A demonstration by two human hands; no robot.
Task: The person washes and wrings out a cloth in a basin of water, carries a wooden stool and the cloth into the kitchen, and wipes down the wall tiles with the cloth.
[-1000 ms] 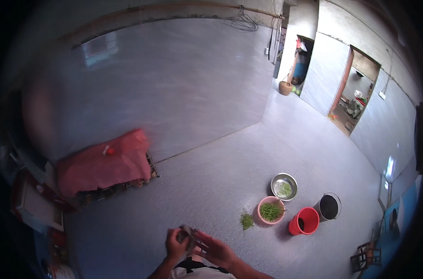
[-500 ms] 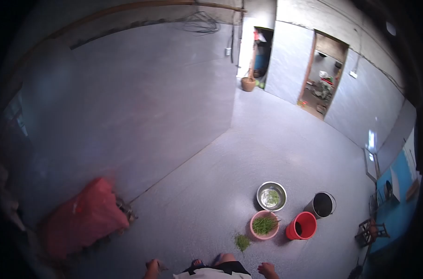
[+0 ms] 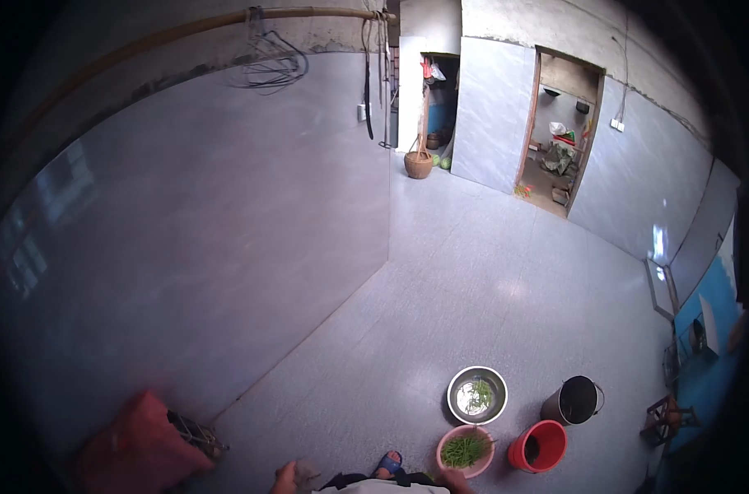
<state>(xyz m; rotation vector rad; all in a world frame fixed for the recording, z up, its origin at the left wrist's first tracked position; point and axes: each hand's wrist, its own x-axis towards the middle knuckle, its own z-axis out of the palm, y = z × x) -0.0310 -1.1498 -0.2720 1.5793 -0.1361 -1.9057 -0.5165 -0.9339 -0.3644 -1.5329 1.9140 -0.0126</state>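
Note:
At the bottom edge, my left hand [image 3: 284, 477] is closed on a small greyish cloth-like item [image 3: 306, 473]. My right hand [image 3: 453, 480] is partly visible at the bottom edge, in front of the near rim of a pink basin [image 3: 491, 461] of green stalks; its fingers cannot be made out. Behind that basin is a metal basin [image 3: 451, 397] with some greens in it. A red bucket [image 3: 554, 449] with something dark inside and a dark metal bucket [image 3: 578, 401] stand to the right. A foot in a blue slipper [image 3: 388, 465] shows between my hands.
A red cloth [image 3: 140, 445] covers a rack at the lower left. A small wooden stool [image 3: 669, 420] stands at the right. Near the far doorways are a wicker basket [image 3: 418, 165] and round green things [image 3: 441, 162]. A long wall runs along the left.
My hands have parted from in front of my body. The view has turned, so the basins and buckets sit lower and the red cloth is further down left. The left hand still holds the greyish item.

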